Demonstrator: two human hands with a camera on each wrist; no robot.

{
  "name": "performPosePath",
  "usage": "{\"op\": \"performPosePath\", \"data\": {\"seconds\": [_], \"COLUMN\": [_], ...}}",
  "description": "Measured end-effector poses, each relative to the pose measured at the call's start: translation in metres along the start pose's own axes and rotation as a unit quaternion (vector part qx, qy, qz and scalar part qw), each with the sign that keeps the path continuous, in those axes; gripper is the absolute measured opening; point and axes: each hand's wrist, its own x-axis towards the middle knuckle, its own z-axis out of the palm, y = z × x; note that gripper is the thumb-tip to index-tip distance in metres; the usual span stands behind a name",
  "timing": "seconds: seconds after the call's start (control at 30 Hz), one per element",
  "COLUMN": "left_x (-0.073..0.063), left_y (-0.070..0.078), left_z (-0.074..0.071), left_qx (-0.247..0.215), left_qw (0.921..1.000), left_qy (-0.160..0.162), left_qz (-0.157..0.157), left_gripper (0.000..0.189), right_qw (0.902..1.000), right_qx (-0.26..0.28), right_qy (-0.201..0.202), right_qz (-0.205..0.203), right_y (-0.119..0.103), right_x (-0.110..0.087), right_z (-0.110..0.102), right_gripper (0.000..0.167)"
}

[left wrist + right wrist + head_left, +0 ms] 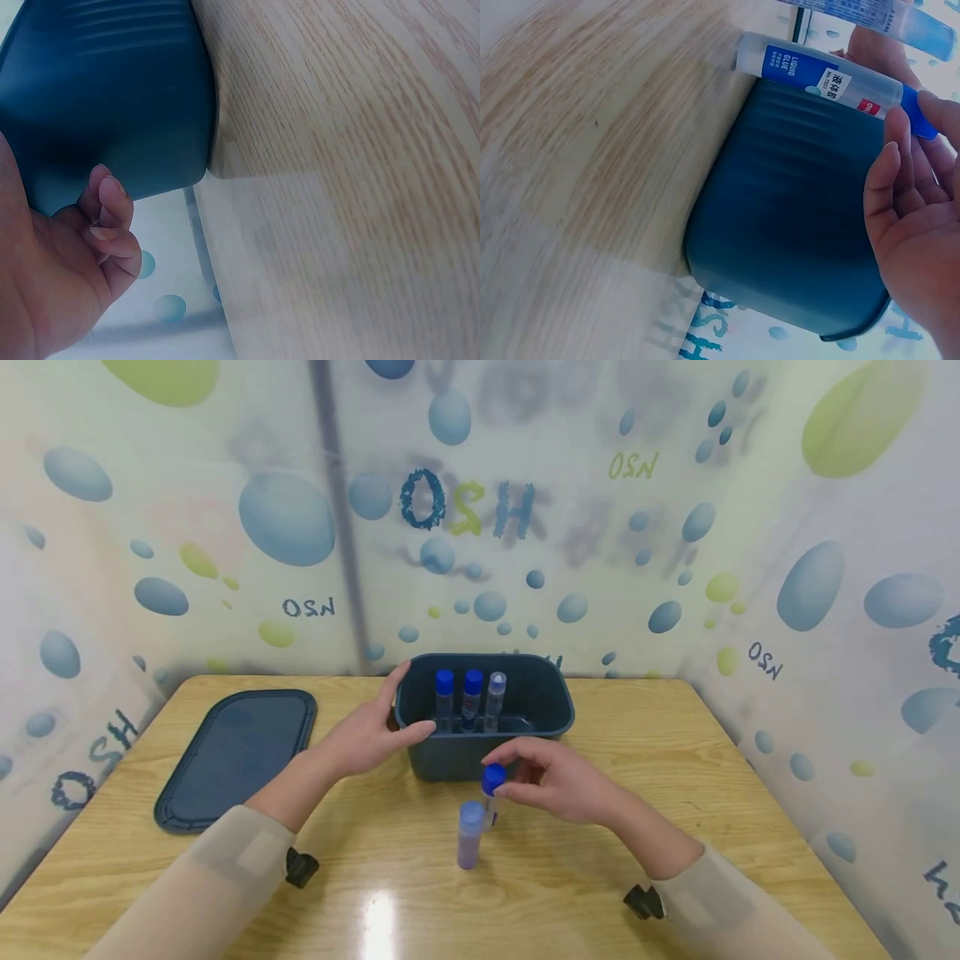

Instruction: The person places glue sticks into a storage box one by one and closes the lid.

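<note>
My right hand (566,783) pinches the blue cap of a clear liquid glue bottle (817,75), upright just in front of a dark blue plastic bin (450,762). In the right wrist view, its label reads "LIQUID GLUE". A second glue bottle (468,845) with a paler blue cap stands on the table, nearer to me. Inside the bin are three more bottles: two blue-capped ones, a left bottle (445,702) and a middle bottle (471,702), and a clear-topped bottle (494,702). My left hand (366,737) holds the bin's left end, thumb over the front rim.
A dark blue lid (236,760) lies flat on the wooden table (637,743), left of the bin. Printed curtains (645,543) hang behind the table and along both sides.
</note>
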Motion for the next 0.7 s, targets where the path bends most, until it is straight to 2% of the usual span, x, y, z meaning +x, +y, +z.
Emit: {"op": "performPosePath", "data": {"seconds": [0.5, 0.7], "left_x": [-0.001, -0.001], "left_y": [0.000, 0.000], "left_z": [-0.001, -0.002], "left_qx": [-0.003, -0.004], "left_qw": [1.0000, 1.0000], "left_qy": [-0.002, -0.003], "left_qz": [0.005, 0.004], "left_gripper": [0.113, 0.113], "right_qw": [0.9971, 0.9935], "right_qx": [-0.022, -0.034], "right_qy": [0.066, 0.089], "right_qz": [-0.033, -0.062], "right_y": [-0.017, -0.026], "right_x": [-0.027, -0.035], "right_z": [-0.026, -0.037], "right_gripper": [0.036, 0.037]}}
